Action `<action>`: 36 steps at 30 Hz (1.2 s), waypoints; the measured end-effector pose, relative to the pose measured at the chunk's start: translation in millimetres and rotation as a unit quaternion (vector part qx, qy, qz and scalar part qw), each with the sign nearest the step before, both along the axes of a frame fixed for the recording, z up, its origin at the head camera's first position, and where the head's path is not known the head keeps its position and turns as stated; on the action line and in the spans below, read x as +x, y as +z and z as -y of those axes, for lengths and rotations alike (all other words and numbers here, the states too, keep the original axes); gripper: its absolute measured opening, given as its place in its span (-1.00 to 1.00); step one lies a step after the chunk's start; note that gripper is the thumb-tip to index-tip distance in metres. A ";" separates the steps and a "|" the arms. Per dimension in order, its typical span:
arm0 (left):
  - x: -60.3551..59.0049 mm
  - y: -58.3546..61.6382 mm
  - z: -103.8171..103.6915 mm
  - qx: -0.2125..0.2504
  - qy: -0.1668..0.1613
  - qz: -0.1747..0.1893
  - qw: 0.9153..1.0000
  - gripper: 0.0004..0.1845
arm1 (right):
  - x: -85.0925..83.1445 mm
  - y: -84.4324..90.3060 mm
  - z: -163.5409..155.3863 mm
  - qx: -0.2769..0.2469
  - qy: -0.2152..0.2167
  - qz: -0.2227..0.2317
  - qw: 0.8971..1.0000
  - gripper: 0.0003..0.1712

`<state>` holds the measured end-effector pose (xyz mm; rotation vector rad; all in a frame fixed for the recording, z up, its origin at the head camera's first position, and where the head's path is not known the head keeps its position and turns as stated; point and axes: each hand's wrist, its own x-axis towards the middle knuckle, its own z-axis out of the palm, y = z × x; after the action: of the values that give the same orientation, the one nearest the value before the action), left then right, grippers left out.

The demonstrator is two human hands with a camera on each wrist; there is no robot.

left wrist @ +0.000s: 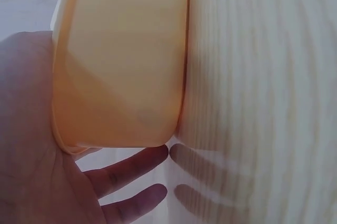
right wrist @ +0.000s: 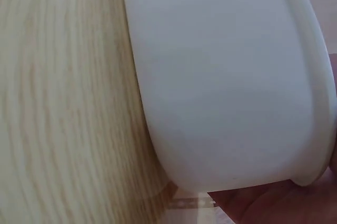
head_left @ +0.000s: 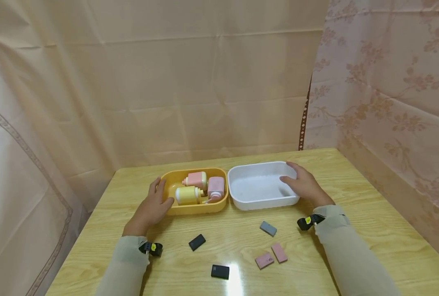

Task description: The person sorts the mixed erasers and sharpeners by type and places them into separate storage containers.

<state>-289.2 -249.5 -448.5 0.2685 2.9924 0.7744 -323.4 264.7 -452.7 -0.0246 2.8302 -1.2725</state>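
Observation:
My left hand holds the left end of a yellow plastic basin, thumb over the near rim. In the left wrist view two fingers extend past the basin's end, close to the tabletop. Inside lie a yellow bottle, a pink bottle with a pale base and another pink bottle. A white plastic basin with nothing in it stands right beside the yellow one. My right hand grips its right end, thumb inside the rim; the other fingers are mostly hidden.
On the wood-grain table nearer to me lie two small black blocks, one left and one at the front. A grey block and two pink blocks, upright and slanted, lie right. Curtains hang behind.

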 end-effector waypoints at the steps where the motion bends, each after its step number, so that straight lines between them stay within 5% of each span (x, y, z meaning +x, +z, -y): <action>1: 0.1 0.1 -0.2 -0.002 -0.001 -0.002 1.000 -0.14 | -0.1 -0.4 -0.5 0.000 -0.001 0.000 1.000 -0.08; 7: -1.3 5.2 -2.0 -0.026 -0.010 -0.033 0.999 -0.13 | 1.3 0.2 -2.7 -0.002 -0.003 -0.010 1.000 -0.09; 13: 5.4 20.0 0.5 -0.048 0.018 -0.098 0.994 -0.13 | 1.6 -2.1 -3.4 -0.005 -0.001 -0.022 1.000 -0.11; 19: 26.3 22.7 -1.4 -0.061 -0.005 -0.155 0.986 -0.18 | 3.6 -5.5 0.0 -0.004 -0.006 -0.021 1.000 -0.12; 27: 59.9 21.0 -7.9 -0.079 -0.045 -0.245 0.965 -0.45 | 5.1 -6.9 5.8 -0.001 -0.014 -0.018 1.000 -0.14; 32: 78.8 21.7 -23.4 -0.107 -0.074 -0.261 0.956 -0.63 | 5.4 -8.6 5.9 0.009 -0.017 -0.025 1.000 -0.15; 36: 91.3 20.0 -39.5 -0.139 -0.112 -0.218 0.960 -0.63 | 4.4 -9.3 5.6 0.009 -0.021 -0.019 1.000 -0.15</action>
<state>-197.9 -210.0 -428.5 0.8470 3.3260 0.2944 -319.0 259.1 -462.0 0.0104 2.8885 -1.2687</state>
